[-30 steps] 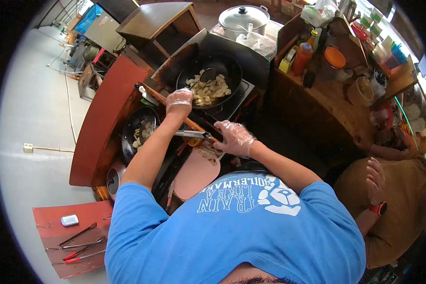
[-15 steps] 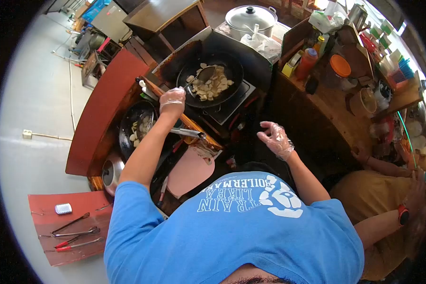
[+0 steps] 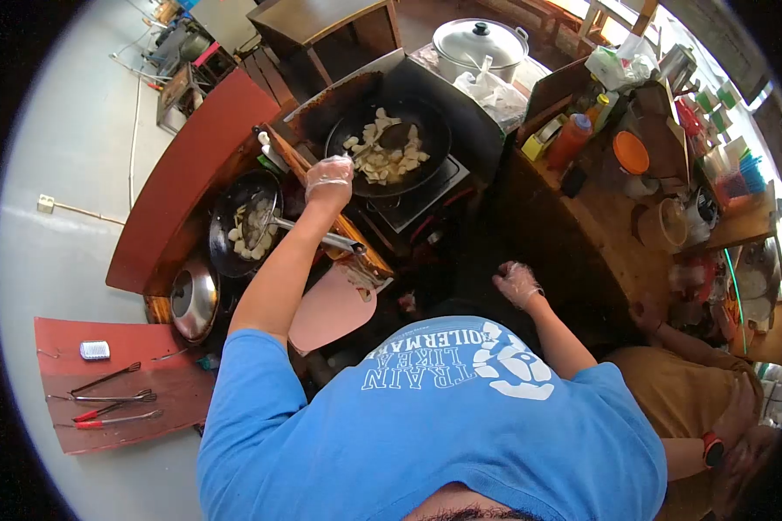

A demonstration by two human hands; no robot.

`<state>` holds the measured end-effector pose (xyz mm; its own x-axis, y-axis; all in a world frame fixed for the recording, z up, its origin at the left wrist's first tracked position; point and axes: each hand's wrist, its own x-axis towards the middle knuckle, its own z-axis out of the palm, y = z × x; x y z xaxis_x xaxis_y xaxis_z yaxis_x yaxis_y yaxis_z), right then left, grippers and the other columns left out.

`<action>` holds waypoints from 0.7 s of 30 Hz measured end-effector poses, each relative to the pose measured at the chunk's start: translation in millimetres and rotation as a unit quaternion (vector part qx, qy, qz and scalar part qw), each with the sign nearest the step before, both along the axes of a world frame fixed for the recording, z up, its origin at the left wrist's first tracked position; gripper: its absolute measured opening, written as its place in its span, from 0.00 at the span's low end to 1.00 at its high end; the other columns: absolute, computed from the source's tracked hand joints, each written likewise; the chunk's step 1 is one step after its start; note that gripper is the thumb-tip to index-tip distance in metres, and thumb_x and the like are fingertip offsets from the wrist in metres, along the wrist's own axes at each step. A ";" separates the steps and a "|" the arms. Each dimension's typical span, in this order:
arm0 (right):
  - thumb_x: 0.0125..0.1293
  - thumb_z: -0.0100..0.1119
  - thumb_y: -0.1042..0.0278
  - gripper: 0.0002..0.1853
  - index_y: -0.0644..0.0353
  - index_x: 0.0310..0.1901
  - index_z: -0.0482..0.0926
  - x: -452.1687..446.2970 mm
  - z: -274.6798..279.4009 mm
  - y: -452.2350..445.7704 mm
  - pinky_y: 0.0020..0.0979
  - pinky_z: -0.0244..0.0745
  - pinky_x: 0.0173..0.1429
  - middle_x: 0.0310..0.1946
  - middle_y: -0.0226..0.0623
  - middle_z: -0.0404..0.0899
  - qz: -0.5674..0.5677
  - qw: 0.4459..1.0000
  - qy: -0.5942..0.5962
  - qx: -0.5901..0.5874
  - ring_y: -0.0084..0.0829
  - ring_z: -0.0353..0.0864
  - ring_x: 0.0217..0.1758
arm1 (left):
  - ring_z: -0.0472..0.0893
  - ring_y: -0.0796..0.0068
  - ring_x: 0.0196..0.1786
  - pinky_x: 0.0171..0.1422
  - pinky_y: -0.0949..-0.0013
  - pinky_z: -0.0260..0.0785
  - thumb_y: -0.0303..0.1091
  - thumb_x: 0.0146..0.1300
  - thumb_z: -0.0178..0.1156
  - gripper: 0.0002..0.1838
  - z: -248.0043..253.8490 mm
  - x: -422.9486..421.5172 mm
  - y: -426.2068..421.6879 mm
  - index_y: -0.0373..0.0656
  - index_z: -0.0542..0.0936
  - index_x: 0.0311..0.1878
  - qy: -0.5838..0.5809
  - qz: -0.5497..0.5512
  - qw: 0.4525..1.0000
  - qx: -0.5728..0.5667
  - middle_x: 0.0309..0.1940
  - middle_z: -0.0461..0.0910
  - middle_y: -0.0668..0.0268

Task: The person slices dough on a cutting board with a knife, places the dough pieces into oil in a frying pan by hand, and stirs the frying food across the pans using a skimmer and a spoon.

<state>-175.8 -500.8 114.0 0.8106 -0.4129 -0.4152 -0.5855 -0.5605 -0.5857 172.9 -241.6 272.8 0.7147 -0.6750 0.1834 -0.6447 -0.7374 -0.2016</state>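
Note:
My left hand (image 3: 330, 174), in a clear plastic glove, is closed round the handle of a ladle. The round dark head of the ladle (image 3: 395, 136) lies among pale sliced pieces (image 3: 382, 161) in a black wok (image 3: 434, 130) on the stove. My right hand (image 3: 517, 282), also gloved, hangs low near my body with its fingers curled and nothing visible in them. Below my left forearm, a second black pan (image 3: 226, 239) holds more pale pieces. A metal-handled utensil (image 3: 326, 236) rests in that pan.
A pink cutting board (image 3: 334, 313) lies in front of me. To the left are a metal lid (image 3: 195, 300) and several tongs (image 3: 113, 398) on a red panel. A lidded pot (image 3: 480, 52) stands behind. A co-worker's arm (image 3: 686, 456) is at right, beside a wooden counter (image 3: 595, 221).
The ladle head has shifted right through the pieces in the wok. My right hand has dropped lower, its spread fingers now curled. The whole view has shifted slightly.

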 end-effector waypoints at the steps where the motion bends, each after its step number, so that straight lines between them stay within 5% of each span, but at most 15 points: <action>1: 0.61 0.62 0.58 0.24 0.68 0.54 0.79 -1.8 0.0 -0.2 0.41 0.73 0.63 0.52 0.54 0.81 0.018 1.000 0.026 0.003 0.49 0.80 0.57 | 0.85 0.58 0.40 0.43 0.57 0.79 0.30 0.61 0.56 0.06 8.9 -3.5 -2.0 0.43 0.82 0.31 0.000 -0.009 0.999 -0.035 0.34 0.84 0.60; 5: 0.60 0.59 0.57 0.22 0.66 0.50 0.82 -14.5 -8.7 0.3 0.43 0.74 0.62 0.51 0.55 0.81 0.034 0.998 0.061 -0.008 0.51 0.80 0.56 | 0.86 0.59 0.38 0.39 0.58 0.79 0.31 0.58 0.58 0.05 45.2 -30.9 7.0 0.44 0.82 0.32 -0.017 -0.013 0.999 -0.043 0.32 0.84 0.59; 9: 0.60 0.59 0.55 0.21 0.63 0.47 0.84 -30.1 -34.6 3.2 0.42 0.73 0.64 0.52 0.53 0.81 0.003 0.992 0.128 0.006 0.48 0.79 0.57 | 0.86 0.59 0.36 0.37 0.59 0.78 0.29 0.55 0.58 0.05 21.2 -23.9 3.0 0.43 0.83 0.32 -0.031 -0.093 0.994 0.039 0.31 0.84 0.58; 12: 0.58 0.58 0.58 0.17 0.64 0.40 0.85 -57.4 -49.7 16.3 0.47 0.76 0.57 0.45 0.54 0.83 -0.047 0.997 0.065 -0.011 0.53 0.82 0.50 | 0.86 0.60 0.36 0.37 0.60 0.79 0.28 0.55 0.58 0.05 4.1 -5.7 -10.0 0.43 0.83 0.31 -0.047 -0.115 0.991 0.044 0.30 0.85 0.59; 13: 0.58 0.58 0.58 0.17 0.64 0.40 0.85 -70.1 -60.8 20.5 0.47 0.76 0.57 0.45 0.54 0.83 -0.058 0.996 0.068 -0.009 0.53 0.82 0.50 | 0.86 0.60 0.38 0.39 0.60 0.79 0.27 0.60 0.56 0.07 10.7 -4.5 -13.6 0.42 0.82 0.39 -0.033 -0.107 0.990 0.087 0.32 0.84 0.59; 16: 0.58 0.58 0.59 0.16 0.63 0.40 0.85 -106.0 -109.2 25.1 0.46 0.77 0.56 0.46 0.54 0.83 -0.090 0.992 0.087 -0.030 0.53 0.82 0.50 | 0.86 0.61 0.40 0.43 0.60 0.79 0.26 0.56 0.58 0.05 28.0 -5.6 -10.5 0.44 0.83 0.31 -0.030 -0.159 0.979 0.127 0.33 0.85 0.59; 18: 0.59 0.58 0.59 0.17 0.63 0.40 0.85 -149.4 -152.9 36.3 0.45 0.77 0.55 0.46 0.54 0.83 0.018 0.990 0.032 -0.133 0.52 0.83 0.50 | 0.86 0.61 0.41 0.43 0.61 0.79 0.27 0.55 0.57 0.06 28.5 3.8 -7.8 0.45 0.84 0.32 -0.021 -0.200 0.970 0.135 0.34 0.85 0.60; 21: 0.60 0.57 0.57 0.18 0.63 0.41 0.85 -184.9 -157.2 72.4 0.46 0.77 0.55 0.47 0.53 0.83 -0.070 0.989 0.110 -0.069 0.51 0.83 0.50 | 0.86 0.61 0.42 0.44 0.61 0.79 0.27 0.55 0.57 0.07 30.2 17.4 -12.6 0.45 0.85 0.33 0.016 -0.198 0.972 0.125 0.35 0.86 0.61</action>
<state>-360.8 -428.3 -43.2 0.6378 -0.5791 -0.5079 -0.7678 -0.5306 -0.3591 190.3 -254.3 302.9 0.3918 -0.9192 -0.0396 -0.8769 -0.3601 -0.3183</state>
